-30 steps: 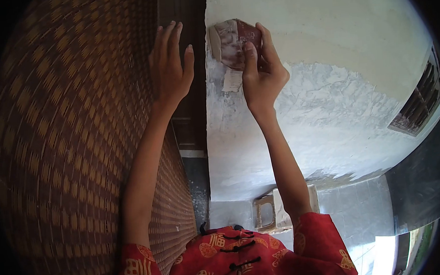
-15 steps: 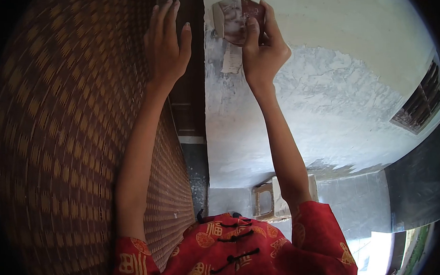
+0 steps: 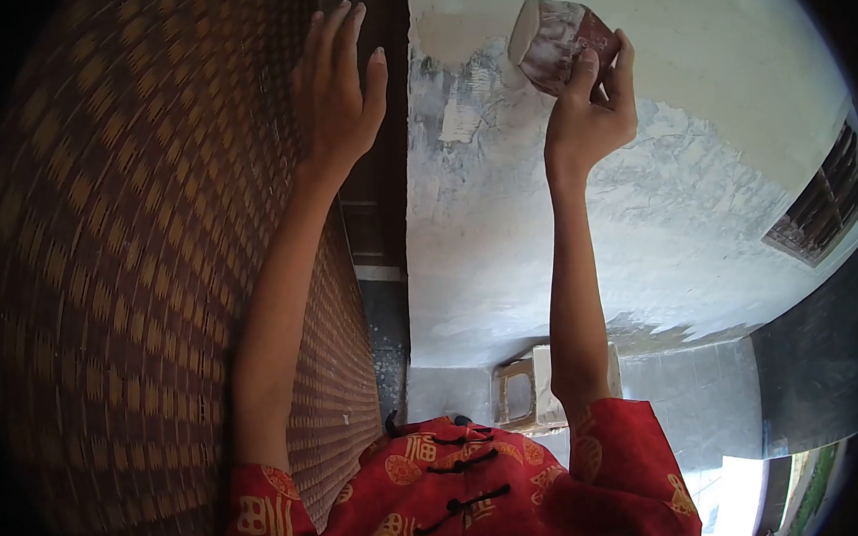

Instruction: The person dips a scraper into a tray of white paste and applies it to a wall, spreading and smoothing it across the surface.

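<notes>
A folded piece of reddish-brown sandpaper [image 3: 558, 46], smeared with white dust, lies against the upper part of the plastered wall [image 3: 486, 236]. My right hand [image 3: 591, 114] grips its right end, the thumb across the printed face and the fingers partly hidden at the edge. A rough grey-white patch of plaster [image 3: 464, 111] shows to the left of it. My left hand [image 3: 342, 98] is raised beside the woven panel [image 3: 117, 245], fingers stretched out and thumb apart, holding nothing.
Between the panel and the wall's edge runs a dark door [image 3: 373, 222]. A slatted vent [image 3: 818, 199] sits in the wall at the right. Low down, a wooden piece of furniture [image 3: 518, 389] stands on the grey tiled floor [image 3: 687, 381].
My right hand has moved right and slightly down across the wall with the sandpaper, uncovering the rough patch at the left. My left hand has shifted slightly right, still open.
</notes>
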### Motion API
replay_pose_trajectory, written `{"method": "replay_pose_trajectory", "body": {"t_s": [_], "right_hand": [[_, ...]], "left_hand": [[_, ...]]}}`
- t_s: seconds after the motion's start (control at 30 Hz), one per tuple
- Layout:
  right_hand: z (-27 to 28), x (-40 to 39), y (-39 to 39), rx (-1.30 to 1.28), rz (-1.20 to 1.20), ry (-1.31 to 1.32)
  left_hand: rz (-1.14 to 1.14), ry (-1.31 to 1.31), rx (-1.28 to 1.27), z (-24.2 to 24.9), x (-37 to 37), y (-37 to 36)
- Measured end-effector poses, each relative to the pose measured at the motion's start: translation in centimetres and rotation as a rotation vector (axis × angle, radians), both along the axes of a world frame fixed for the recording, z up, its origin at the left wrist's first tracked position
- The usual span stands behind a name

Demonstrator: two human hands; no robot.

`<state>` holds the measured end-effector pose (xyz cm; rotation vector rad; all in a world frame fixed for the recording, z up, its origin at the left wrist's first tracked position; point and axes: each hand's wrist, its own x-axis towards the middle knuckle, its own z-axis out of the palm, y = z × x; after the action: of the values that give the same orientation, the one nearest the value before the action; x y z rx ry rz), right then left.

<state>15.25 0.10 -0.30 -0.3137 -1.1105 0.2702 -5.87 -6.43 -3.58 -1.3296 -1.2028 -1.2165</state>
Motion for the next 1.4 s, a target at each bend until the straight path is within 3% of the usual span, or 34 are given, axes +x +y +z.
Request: {"method": "replay_pose_trajectory", "body": {"t_s": [0.1, 0.2, 0.23, 0.3, 0.37, 0.4, 0.5, 0.57, 0.63, 0.7, 0.77, 0.83, 0.97, 1.1, 1.2, 1.23, 1.3, 1.4], "right_hand": [[0.3, 0.1, -1.2, 0.070, 0.161, 0.033], [-1.4, -3.0, -1.1, 0.110, 0.031, -0.209], [-2.1, -4.3, -0.2, 0.230, -0.033, -0.233], [-2.9, -4.1, -0.1, 0.161, -0.068, -0.298], [-3.0, -1.9, 0.7, 0.040, -0.133, -0.192], [-2.6, -0.2, 0.1, -0.079, -0.023, -0.120], [-1.5, 2.3, -0.9, -0.071, 0.065, 0.009], [-1.2, 1.1, -1.6, -0.038, 0.166, -0.019], [-2.0, -1.0, -1.7, 0.006, 0.006, -0.229], [-2.7, -3.3, -1.5, 0.081, 0.018, -0.296], [-2.8, -3.5, -0.4, 0.145, 0.001, -0.273], [-2.1, -1.5, 0.4, -0.009, -0.088, -0.206], [-0.2, 2.7, 0.1, -0.040, 0.066, 0.060], [-0.3, 0.1, -1.4, -0.006, 0.175, -0.118], [-1.0, -4.2, -1.4, 0.191, 0.036, -0.261], [-1.3, -4.8, -1.3, 0.127, 0.066, -0.303], [-0.5, -4.0, -1.3, 0.048, -0.007, -0.309], [0.3, -0.9, 1.0, 0.054, -0.059, -0.092]], "left_hand": [[0.026, -0.006, -0.010, -0.1, -0.2, -0.3], [0.032, -0.040, -0.028, 0.0, 0.4, 0.1], [0.021, -0.040, -0.037, 0.0, 0.5, 0.1], [0.011, -0.040, -0.047, -0.2, 0.6, -0.2], [0.022, -0.045, -0.046, -0.1, 0.3, -0.6], [0.025, -0.050, -0.040, -0.2, 0.1, -0.8], [0.047, -0.053, -0.031, -0.2, -0.3, -1.2], [0.055, -0.084, -0.050, -0.2, 0.1, -1.2], [0.042, -0.081, -0.061, -0.2, 0.5, -1.0], [0.025, -0.079, -0.064, -0.3, 0.9, -0.6], [0.005, -0.061, -0.074, -0.4, 0.8, -0.6], [0.012, -0.071, -0.076, -0.5, 0.8, -1.1], [0.033, -0.100, -0.068, -0.5, 0.2, -1.4], [0.055, -0.120, -0.082, -0.4, 1.0, -1.1], [-0.001, -0.124, -0.081, -0.1, 1.7, -0.8], [0.001, -0.118, -0.081, -0.1, 1.7, -0.8], [0.010, -0.117, -0.085, -0.3, 1.6, -1.1], [0.044, -0.131, -0.079, -0.4, 1.0, -1.6]]}}
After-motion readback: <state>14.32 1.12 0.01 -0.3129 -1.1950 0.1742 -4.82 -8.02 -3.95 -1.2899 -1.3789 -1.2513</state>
